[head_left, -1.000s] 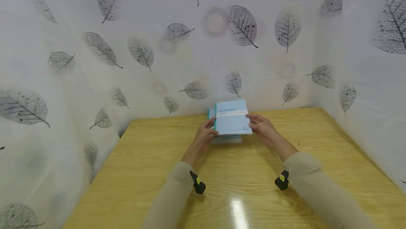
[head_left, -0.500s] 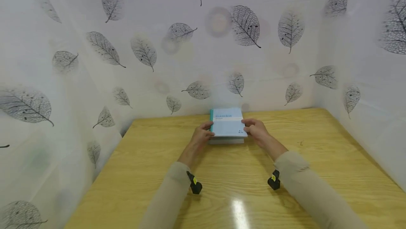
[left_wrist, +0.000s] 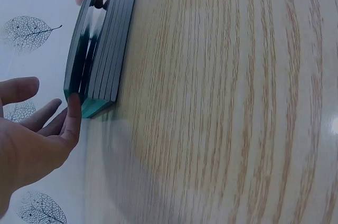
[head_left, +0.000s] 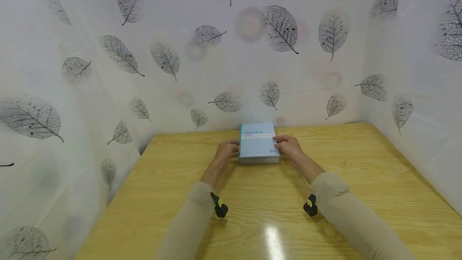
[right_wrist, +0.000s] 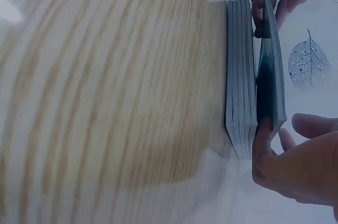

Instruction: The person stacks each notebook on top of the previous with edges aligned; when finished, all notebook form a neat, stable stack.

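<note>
A light blue notebook [head_left: 257, 142] with a green spine and "Gambit" on its cover lies over a stack of several notebooks [head_left: 259, 160] by the back wall. My left hand [head_left: 225, 152] holds its spine side, and my right hand [head_left: 290, 148] grips its right edge. In the left wrist view the top notebook [left_wrist: 79, 39] bows slightly, with a narrow gap above the stack [left_wrist: 113, 39]. One digit of the left hand [left_wrist: 31, 145] touches its lower edge. Likewise, in the right wrist view, the right hand [right_wrist: 301, 166] has a digit under the notebook [right_wrist: 274, 71].
The stack stands on a yellow wood-grain table [head_left: 162, 188] near its back edge. Behind and at both sides hangs a white curtain [head_left: 162, 103] printed with grey leaves. A black wrist camera [head_left: 219, 207] sits on each forearm.
Both hands have lowered the notebook from above the stack, shifting it slightly left and lining it up with those below. The left fingers have moved outward along the spine edge.
</note>
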Available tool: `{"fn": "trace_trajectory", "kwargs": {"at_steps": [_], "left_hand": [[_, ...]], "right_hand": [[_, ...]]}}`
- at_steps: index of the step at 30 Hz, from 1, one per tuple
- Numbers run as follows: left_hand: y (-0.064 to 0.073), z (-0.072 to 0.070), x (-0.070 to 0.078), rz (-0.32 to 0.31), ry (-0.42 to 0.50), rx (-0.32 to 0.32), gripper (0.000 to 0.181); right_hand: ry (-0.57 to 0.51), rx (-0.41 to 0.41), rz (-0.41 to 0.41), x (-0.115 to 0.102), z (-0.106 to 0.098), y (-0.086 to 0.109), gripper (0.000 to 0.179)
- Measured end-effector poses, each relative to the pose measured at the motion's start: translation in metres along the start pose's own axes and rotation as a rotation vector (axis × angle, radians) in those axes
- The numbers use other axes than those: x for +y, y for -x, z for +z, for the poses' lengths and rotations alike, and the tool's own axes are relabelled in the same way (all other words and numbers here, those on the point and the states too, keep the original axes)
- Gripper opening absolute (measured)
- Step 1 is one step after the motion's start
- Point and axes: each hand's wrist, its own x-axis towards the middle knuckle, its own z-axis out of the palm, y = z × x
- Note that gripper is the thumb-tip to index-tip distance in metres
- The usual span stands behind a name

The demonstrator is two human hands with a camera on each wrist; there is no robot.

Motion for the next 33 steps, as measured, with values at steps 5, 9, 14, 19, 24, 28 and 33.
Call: {"fn": "trace_trajectory", "kwargs": {"at_steps": [5,9,14,19,24,28,33], "left_hand": [[0.0016,-0.0005,0.0018,0.0,-0.031,0.006,0.044],[0.0039,-0.0009,0.0022,0.0,-0.062,0.018,0.045],[0.0056,0.0006,0.0033,0.001,-0.092,0.018,0.046],[0.0081,0.0027,0.0044,-0.003,-0.111,0.004,0.045],[0.0071,0.0047,0.0034,-0.002,-0.104,-0.002,0.045],[0.0057,0.0069,0.0037,-0.002,-0.097,-0.004,0.046],[0.0044,0.0089,0.0057,-0.008,-0.096,0.004,0.047]], "right_hand": [[0.047,-0.026,0.001,-0.002,0.0002,0.0039,0.048],[0.101,-0.046,-0.002,-0.0025,0.0001,0.0067,0.048],[0.083,-0.042,-0.003,-0.0046,0.0027,0.0075,0.048],[0.068,-0.035,0.0,-0.0075,0.0063,0.0097,0.048],[0.046,-0.032,0.018,-0.008,0.0076,0.0098,0.048],[0.046,-0.034,0.028,-0.0067,0.0061,0.0075,0.049],[0.059,-0.037,0.033,-0.0055,0.0044,0.0052,0.049]]}}
